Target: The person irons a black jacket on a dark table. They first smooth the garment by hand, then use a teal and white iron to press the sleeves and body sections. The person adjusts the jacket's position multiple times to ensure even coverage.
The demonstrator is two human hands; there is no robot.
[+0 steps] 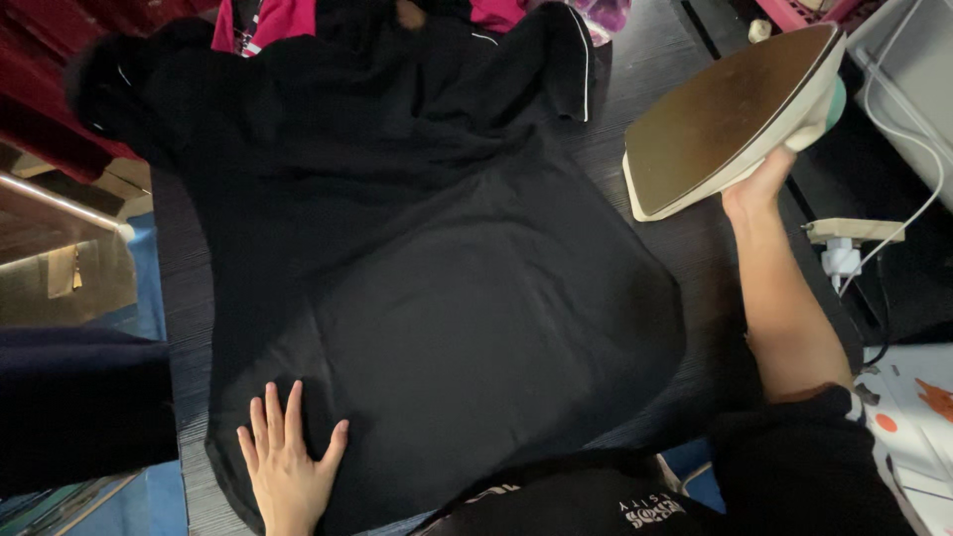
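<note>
A black garment (427, 258) lies spread over a dark wooden table (645, 79). My left hand (286, 459) rests flat on its near left part, fingers apart, holding nothing. My right hand (759, 184) grips a white clothes iron (730, 114) by its handle at the right, lifted off the cloth and tilted so its metal soleplate faces the camera. The iron hangs above the table's right side, just past the garment's right edge.
A white power plug and socket strip (844, 243) with a white cord (918, 179) lie right of the table. Pink and red cloth (273, 20) sits at the far edge. A dark cushion (79, 407) and blue floor are at the left.
</note>
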